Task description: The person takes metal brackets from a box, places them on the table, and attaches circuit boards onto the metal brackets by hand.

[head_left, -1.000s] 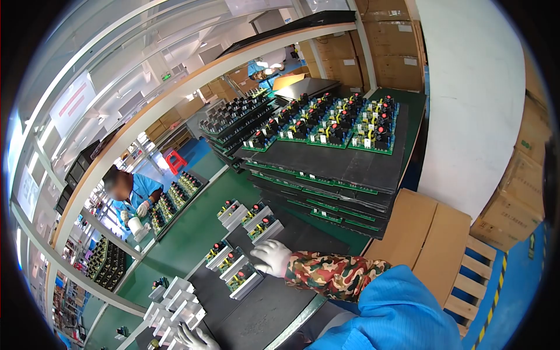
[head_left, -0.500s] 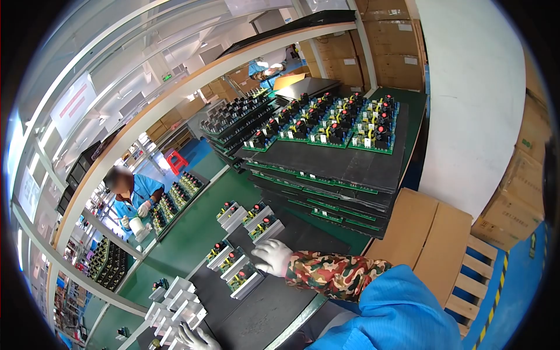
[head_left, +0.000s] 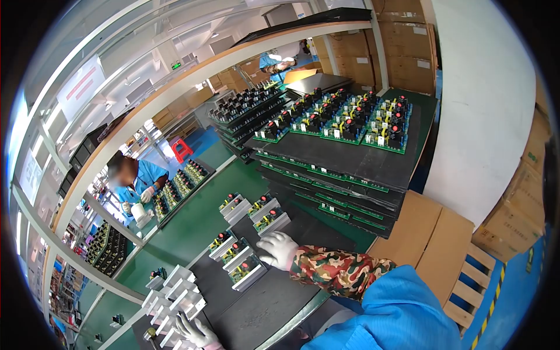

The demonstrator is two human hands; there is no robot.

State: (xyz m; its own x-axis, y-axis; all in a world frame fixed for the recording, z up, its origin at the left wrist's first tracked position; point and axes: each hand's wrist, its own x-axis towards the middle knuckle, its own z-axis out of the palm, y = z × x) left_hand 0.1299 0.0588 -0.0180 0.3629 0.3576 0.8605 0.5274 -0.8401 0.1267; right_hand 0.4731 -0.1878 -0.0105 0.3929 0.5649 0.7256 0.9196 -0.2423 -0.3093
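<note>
My right hand (head_left: 279,249), in a white glove, lies on the black mat with its fingers extended, beside circuit boards set in silver aluminium heat sinks. Closest to it are a board in a heat sink (head_left: 247,272) and another one (head_left: 272,221) just above. No object shows within its fingers. At the bottom, my left hand (head_left: 197,333), also gloved, spreads its fingers against a cluster of bare aluminium heat sinks (head_left: 188,303). A screwdriver-like handle (head_left: 151,333) is partly visible left of that hand.
Behind the mat, stacked black trays (head_left: 367,157) carry several green circuit boards (head_left: 387,131). Another person (head_left: 140,178) in blue works across the green bench (head_left: 175,233) by a tray of boards. A cardboard box (head_left: 420,233) stands at the right, near a wooden pallet (head_left: 469,286).
The view has shifted slightly, so most of the scene sits a little further right. My left hand has moved up slightly onto the bare heat sinks. My right hand stays beside the boards.
</note>
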